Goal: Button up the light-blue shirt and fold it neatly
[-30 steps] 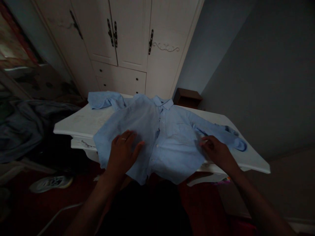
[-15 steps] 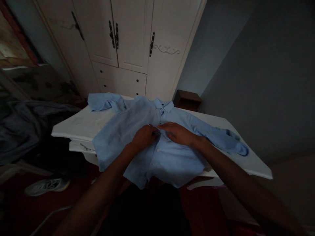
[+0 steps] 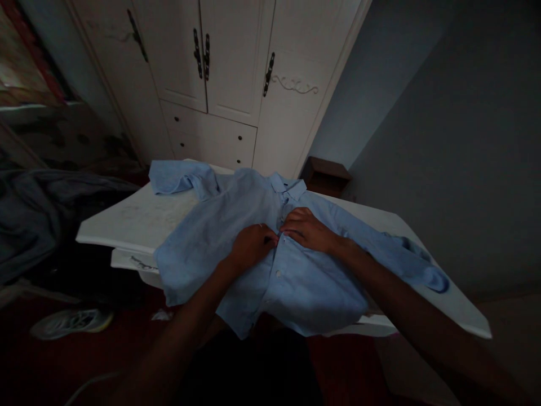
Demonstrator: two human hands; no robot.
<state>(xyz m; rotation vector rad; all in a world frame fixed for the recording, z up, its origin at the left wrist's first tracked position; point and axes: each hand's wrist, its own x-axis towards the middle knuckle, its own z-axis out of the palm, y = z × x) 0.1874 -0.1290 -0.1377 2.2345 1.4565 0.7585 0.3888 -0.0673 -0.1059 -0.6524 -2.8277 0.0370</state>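
A light blue long-sleeved shirt (image 3: 220,225) lies front side up across a white table (image 3: 127,223), its collar pointing away from me and its hem hanging over the near edge. My left hand (image 3: 255,243) is closed at the front opening, thumb and fingers pinching the fabric edge. Right beside it, my right hand (image 3: 307,228) has its fingers curled onto the other front edge, and the fingertips of both hands nearly meet. Whatever button lies under the fingers is hidden. A white button (image 3: 278,273) shows lower on the front.
Behind the table stands a white wardrobe (image 3: 228,67) with dark handles and drawers. A brown wooden box-like stand (image 3: 325,172) is by the grey wall. At left are a dark heap of cloth (image 3: 34,214) and a sneaker (image 3: 71,323) on the red floor.
The view has shifted slightly. My right hand's fingers have curled from lying flatter to gripping the front edge, close against my left hand. The shirt stays spread as before.
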